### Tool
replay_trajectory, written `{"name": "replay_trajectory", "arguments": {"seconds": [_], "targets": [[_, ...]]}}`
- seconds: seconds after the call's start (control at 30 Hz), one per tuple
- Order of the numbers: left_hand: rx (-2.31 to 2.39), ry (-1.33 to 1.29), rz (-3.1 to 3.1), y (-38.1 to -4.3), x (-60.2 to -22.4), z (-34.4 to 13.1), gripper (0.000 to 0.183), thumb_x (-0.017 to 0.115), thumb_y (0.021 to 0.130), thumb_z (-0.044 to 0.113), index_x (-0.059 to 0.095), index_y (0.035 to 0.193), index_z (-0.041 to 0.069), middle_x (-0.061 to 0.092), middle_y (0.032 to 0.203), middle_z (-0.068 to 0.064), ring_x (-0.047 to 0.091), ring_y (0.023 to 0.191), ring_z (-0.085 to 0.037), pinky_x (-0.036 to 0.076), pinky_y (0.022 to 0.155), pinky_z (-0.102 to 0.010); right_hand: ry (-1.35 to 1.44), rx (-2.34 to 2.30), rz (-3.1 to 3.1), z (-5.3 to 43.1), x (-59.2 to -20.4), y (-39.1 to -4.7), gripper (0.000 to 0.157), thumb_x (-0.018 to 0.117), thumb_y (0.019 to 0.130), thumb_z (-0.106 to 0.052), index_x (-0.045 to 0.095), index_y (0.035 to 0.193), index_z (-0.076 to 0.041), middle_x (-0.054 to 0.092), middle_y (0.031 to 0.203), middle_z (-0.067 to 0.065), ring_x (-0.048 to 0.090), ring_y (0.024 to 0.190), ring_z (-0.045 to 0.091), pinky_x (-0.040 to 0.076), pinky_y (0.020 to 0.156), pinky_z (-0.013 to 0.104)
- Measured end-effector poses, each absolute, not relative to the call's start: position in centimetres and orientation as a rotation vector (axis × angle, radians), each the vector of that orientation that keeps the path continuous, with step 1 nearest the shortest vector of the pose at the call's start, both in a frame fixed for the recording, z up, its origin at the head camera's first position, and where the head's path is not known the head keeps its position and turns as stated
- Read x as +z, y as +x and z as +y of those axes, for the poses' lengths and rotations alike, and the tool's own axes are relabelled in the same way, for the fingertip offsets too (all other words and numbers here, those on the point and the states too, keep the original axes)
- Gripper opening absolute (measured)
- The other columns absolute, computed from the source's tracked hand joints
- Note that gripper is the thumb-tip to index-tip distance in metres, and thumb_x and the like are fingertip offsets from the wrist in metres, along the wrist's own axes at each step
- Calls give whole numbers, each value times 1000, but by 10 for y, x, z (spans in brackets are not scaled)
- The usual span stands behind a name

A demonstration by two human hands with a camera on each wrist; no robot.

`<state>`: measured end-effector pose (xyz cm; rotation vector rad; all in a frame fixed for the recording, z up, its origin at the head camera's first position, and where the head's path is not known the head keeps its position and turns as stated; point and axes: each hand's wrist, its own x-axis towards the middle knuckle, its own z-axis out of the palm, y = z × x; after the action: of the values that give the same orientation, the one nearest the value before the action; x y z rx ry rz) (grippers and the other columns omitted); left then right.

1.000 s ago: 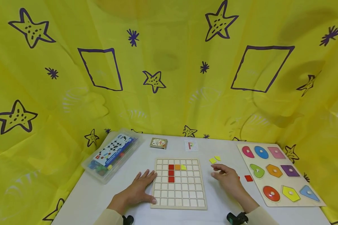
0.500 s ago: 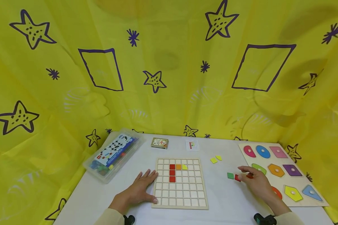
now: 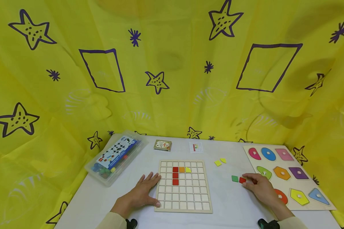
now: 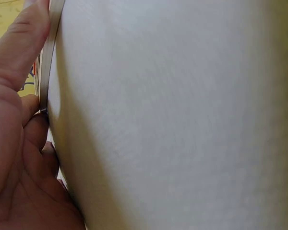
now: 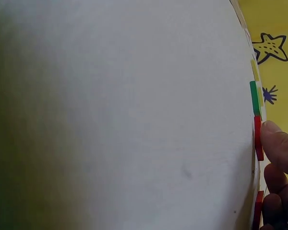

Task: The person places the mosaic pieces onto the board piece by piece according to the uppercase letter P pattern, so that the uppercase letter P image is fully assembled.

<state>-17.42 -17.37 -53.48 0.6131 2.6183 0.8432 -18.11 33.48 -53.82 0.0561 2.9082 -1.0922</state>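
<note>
The small red tile (image 3: 242,180) lies on the white surface (image 3: 223,200) just beside the green tile (image 3: 234,178), and the right hand (image 3: 261,189) pinches it between thumb and index finger. It looks light, stiff, perhaps slightly slippery, so opposite edges seem the best hold; the left hand (image 3: 141,192) rests spread at the grid board's (image 3: 186,198) edge.

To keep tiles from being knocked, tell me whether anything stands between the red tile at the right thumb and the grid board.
The green tile lies flat just left of the red tile, on the straight line to the grid board. Beyond it, nothing visible blocks that line.
</note>
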Motion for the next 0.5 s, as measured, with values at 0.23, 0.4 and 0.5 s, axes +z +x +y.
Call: {"name": "replay_trajectory", "arguments": {"seconds": [0.23,0.4,0.5], "targets": [[844,612,2618,-175,-534,-174,115,91,74,48,35,165,6,29,173,-15,14,163,-41,1,132,-63,18,-1038,2979,332,-536,-182,33,78,94,-12,74,124,3,69,121,24,60,104,32,54,88,40],[839,619,2625,-175,-535,-174,115,92,73,46,36,164,5,30,173,-17,15,163,-42,2,132,-64,22,-992,2997,332,-537,-183,30,78,94,-12,75,120,3,71,112,18,59,97,29,52,83,38],[841,615,2622,-174,-535,-173,114,92,73,45,36,164,5,30,173,-17,15,163,-42,2,132,-64,24,-980,2997,331,-538,-184,29,78,94,-11,76,119,3,71,108,16,57,94,27,51,81,36]]}}
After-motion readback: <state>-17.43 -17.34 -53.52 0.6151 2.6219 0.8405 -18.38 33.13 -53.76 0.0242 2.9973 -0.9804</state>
